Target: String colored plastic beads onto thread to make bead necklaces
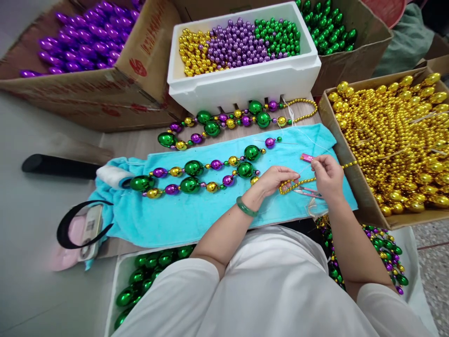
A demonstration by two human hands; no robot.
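Note:
My left hand (275, 179), a green bangle on its wrist, has its fingers closed at one end of a gold bead chain (302, 182). My right hand (328, 174) is pinched near the chain's other part, seemingly with thin white thread at its fingertips. Beside its thumb lies a small pink item (307, 157) with a label. Scissors (308, 193) rest on the turquoise towel (210, 215) under the hands. A strung row of green, gold and purple beads (191, 167) forms a loop on the towel, left of my hands. A thin needle-like line (289, 142) extends from its upper beads.
A finished-looking bead necklace (229, 123) lies before a white foam box (242, 84) of small beads. Cardboard boxes hold purple beads (84, 40), green beads (329, 28) and gold bead chains (389, 145). A thread spool (114, 176) and a black band (61, 224) sit at the left.

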